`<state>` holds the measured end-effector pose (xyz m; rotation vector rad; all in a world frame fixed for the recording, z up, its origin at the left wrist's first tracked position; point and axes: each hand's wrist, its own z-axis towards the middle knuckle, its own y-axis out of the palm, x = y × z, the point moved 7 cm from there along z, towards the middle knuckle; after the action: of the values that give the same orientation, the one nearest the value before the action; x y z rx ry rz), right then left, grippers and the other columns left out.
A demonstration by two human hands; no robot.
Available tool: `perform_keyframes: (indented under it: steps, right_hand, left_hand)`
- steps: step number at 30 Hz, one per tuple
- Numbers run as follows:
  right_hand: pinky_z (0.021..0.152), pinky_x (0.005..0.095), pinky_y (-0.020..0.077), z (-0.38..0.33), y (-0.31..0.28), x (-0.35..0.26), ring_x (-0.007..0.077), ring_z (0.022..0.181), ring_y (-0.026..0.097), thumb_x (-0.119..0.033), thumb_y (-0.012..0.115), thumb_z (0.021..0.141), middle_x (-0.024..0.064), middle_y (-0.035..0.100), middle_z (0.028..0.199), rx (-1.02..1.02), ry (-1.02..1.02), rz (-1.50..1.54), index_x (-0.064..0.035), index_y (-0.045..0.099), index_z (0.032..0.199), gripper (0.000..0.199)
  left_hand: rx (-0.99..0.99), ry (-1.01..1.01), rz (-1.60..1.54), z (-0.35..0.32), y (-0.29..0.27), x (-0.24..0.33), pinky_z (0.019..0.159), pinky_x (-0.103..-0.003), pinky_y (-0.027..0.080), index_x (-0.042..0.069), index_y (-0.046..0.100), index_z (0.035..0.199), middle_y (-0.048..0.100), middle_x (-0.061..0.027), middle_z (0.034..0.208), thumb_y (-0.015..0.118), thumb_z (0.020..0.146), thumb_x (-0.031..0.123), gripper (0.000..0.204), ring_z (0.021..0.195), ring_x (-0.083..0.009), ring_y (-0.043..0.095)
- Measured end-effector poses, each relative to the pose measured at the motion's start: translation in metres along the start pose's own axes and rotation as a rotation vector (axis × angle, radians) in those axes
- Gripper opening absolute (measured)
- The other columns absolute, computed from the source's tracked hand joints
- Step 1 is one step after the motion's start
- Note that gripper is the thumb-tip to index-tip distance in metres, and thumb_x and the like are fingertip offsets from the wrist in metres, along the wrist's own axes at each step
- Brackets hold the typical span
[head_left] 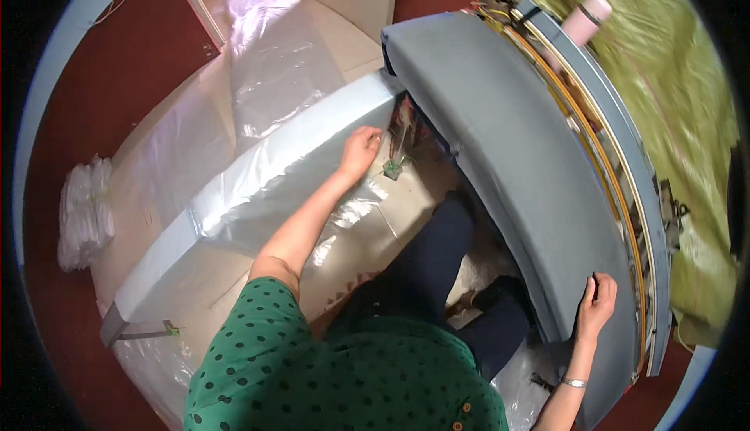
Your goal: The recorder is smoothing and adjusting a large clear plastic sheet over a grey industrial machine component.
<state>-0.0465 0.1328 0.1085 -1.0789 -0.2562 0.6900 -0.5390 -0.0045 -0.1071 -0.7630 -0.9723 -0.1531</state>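
Observation:
My left hand [362, 152] is raised beside the end of a long pale-blue panel [289, 138] partly wrapped in clear film. Its fingers are curled together near the tips; whatever they pinch, if anything, is too small to make out. My right hand [598, 304] is at the near end of a long grey fabric-covered pad [500, 118], close to its edge. The fingers there are bent in and pressed together, and I cannot see what is inside them. A bracelet [574, 382] circles the right wrist. Below the left hand, a small green tied scrap [393, 168] shows.
Along the pad's right side runs a frame [625, 157] with yellow strips and a blue-grey bar. A pink bottle [587, 19] stands beyond it, against a green tarp [664, 103]. Clear plastic sheeting [285, 64] covers the floor, with a plastic bundle [86, 212] at far left.

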Motion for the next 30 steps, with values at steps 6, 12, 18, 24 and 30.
perform_keyframes:
  steps: [6,12,18,24,30]
  right_hand:
    - [0.063,0.0303,0.0398,0.025,0.029,0.008,0.0246,0.069,0.048,-0.006,0.050,0.080,0.0115,0.046,0.075,0.016,0.110,0.068,0.0026,0.050,0.080,0.009]
    - [0.060,0.0290,0.0384,0.030,0.031,0.019,0.0232,0.064,0.045,-0.007,0.050,0.081,0.0113,0.043,0.071,0.030,0.163,0.020,0.0033,0.048,0.077,0.011]
    - [0.056,0.0287,0.0377,0.036,0.031,0.015,0.0211,0.060,0.043,-0.008,0.052,0.080,0.0099,0.042,0.068,0.066,0.182,0.043,0.0028,0.049,0.076,0.012]
    - [0.054,0.0285,0.0383,0.042,0.031,0.007,0.0205,0.057,0.045,-0.005,0.054,0.078,0.0088,0.046,0.066,0.099,0.128,0.100,0.0010,0.052,0.074,0.007]
    - [0.059,0.0299,0.0448,0.048,0.036,-0.095,0.0228,0.066,0.055,-0.001,0.060,0.068,0.0112,0.056,0.074,0.003,-0.174,0.499,-0.0011,0.057,0.076,0.008]
  left_hand:
    - [0.081,0.298,0.346,0.081,-0.031,-0.020,0.083,-0.037,0.040,0.001,0.055,0.096,0.055,-0.0133,0.101,0.045,0.073,0.002,0.025,0.097,-0.0319,0.048]
    - [-0.108,0.255,0.557,0.089,-0.035,-0.039,0.074,-0.038,0.044,0.000,0.054,0.084,0.055,-0.0126,0.091,0.044,0.071,0.004,0.017,0.089,-0.0306,0.051]
    - [0.007,0.062,0.312,0.071,-0.089,-0.039,0.067,-0.035,0.041,0.001,0.050,0.076,0.052,-0.0133,0.084,0.049,0.071,-0.001,0.005,0.081,-0.0298,0.051]
    - [0.193,0.177,0.129,0.049,-0.124,0.033,0.072,-0.031,0.040,0.000,0.048,0.080,0.050,-0.0119,0.084,0.050,0.075,0.000,0.006,0.080,-0.0278,0.050]
    - [-0.268,0.450,0.003,-0.006,-0.067,0.176,0.064,-0.032,0.045,0.003,0.047,0.081,0.050,-0.0115,0.083,0.049,0.076,0.002,0.006,0.073,-0.0277,0.053]
